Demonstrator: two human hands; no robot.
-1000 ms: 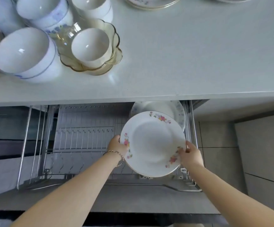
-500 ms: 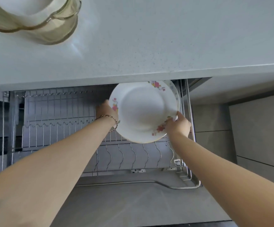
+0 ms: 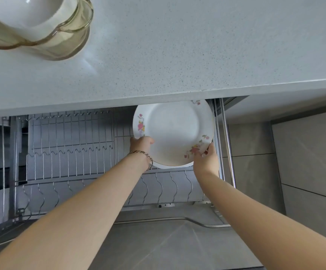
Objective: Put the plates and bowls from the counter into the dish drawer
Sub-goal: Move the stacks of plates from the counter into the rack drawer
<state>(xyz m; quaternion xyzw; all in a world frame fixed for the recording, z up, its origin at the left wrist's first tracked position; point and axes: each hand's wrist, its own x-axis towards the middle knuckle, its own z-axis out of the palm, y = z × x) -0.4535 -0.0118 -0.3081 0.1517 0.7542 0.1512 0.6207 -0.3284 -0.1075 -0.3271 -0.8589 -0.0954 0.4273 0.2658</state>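
Being pushed deeper than a sec ago, the floral plate [image 3: 174, 131] is now upright at the rack's [image 3: 70, 152] far right, top edge under the counter [image 3: 177, 55]. It's gripped by left hand [image 3: 141, 142] & right hand [image 3: 206, 158]; seating seems imminent, more dishes wait.

left hand [image 3: 141, 143]: closed grip, arm outstretched | right hand [image 3: 206, 159]: closed grip, arm outstretched

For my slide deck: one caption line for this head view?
Both hands, left and right, set a white floral-rimmed plate into the wire dish-drawer rack.
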